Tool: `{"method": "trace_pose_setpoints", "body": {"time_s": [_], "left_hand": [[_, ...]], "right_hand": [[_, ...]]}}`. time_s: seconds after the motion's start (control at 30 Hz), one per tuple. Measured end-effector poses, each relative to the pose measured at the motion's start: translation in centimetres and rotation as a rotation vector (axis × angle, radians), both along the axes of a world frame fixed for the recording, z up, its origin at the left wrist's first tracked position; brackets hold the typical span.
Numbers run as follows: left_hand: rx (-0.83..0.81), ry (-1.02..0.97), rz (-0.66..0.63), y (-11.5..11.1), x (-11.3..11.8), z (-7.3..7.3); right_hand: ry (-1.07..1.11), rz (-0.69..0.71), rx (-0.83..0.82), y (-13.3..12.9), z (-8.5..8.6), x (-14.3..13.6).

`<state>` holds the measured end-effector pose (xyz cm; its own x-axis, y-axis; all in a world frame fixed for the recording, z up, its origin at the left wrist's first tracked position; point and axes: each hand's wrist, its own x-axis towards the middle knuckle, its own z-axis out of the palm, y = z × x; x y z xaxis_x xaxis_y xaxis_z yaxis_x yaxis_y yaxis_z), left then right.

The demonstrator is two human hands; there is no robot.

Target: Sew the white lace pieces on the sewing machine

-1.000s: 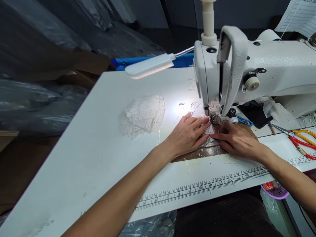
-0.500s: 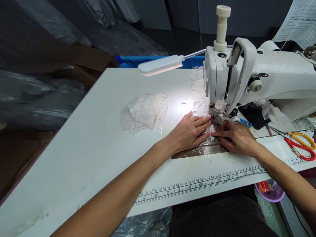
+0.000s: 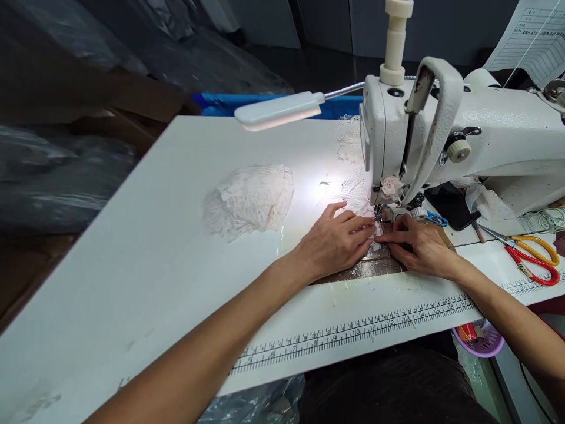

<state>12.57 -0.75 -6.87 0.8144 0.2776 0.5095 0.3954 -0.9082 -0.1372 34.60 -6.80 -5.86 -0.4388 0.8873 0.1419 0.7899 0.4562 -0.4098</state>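
A strip of white lace (image 3: 353,187) runs under the needle area of the white sewing machine (image 3: 380,135), lit by the lamp. My left hand (image 3: 338,240) rests on the lace left of the presser foot (image 3: 383,213), its fingers bent and its thumb and index finger closed at the lace edge. Just right of it, my right hand (image 3: 417,244) has its index finger stretched to the same edge, with finger and thumb closed around it. The fingertips of both hands nearly meet in front of the foot. My hands partly cover the lace there.
A heap of white lace (image 3: 251,200) lies to the left on the white table (image 3: 176,259). Right of the machine are orange-and-red scissors (image 3: 534,256), a blue clip (image 3: 436,219) and a dark phone (image 3: 454,206). A lamp (image 3: 280,111) hangs over the table. Printed ruler marks (image 3: 353,334) line the front edge.
My left hand has gone from lying flat with spread fingers to bent, and has drawn back slightly. My right hand stays at the lace edge. The camera view has shifted a little.
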Motion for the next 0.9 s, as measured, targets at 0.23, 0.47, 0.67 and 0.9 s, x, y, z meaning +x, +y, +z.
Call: {"method": "trace_pose_setpoints", "body": {"time_s": [0.23,0.47,0.67,0.9], "left_hand": [[-0.016,0.052,0.036,0.1,-0.1,0.1],[-0.049,0.085,0.096,0.2,0.1,0.1],[-0.067,0.073,0.156,0.1,0.4,-0.1],[-0.027,0.068,0.234,-0.4,1.4,-0.4]], "right_hand": [[0.012,-0.013,0.046,-0.1,-0.5,-0.3],[-0.067,-0.019,0.065,-0.1,-0.3,-0.4],[-0.139,-0.038,0.050,0.1,0.0,-0.7],[-0.120,-0.055,-0.001,0.1,0.2,-0.5]]}}
